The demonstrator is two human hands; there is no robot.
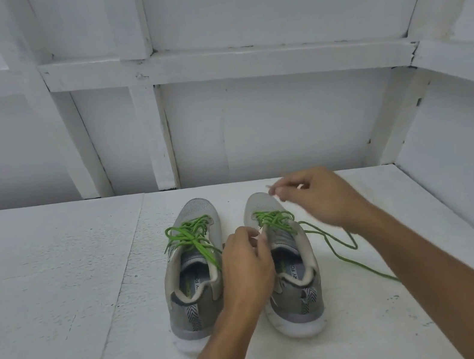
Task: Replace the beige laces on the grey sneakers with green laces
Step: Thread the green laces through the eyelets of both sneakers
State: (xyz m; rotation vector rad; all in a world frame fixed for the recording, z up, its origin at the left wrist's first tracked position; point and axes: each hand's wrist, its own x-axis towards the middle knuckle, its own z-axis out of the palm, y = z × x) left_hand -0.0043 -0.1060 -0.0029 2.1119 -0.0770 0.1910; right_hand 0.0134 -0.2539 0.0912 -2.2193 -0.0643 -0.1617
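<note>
Two grey sneakers stand side by side on a white surface, heels toward me. The left sneaker [196, 268] carries a green lace [190, 235] tied in a bow. On the right sneaker [289, 265] a green lace [274, 218] is threaded through the eyelets, and its loose end [341, 248] trails off to the right. My left hand [246, 267] pinches the upper edge of the right sneaker near the tongue. My right hand [321, 196] hovers over that shoe's toe and pinches a pale lace tip [270, 188].
The white board surface [59, 289] extends widely to the left and ends at a back edge just beyond the shoes. A white framed wall [209, 67] rises behind, and a white side panel [468, 186] closes the right.
</note>
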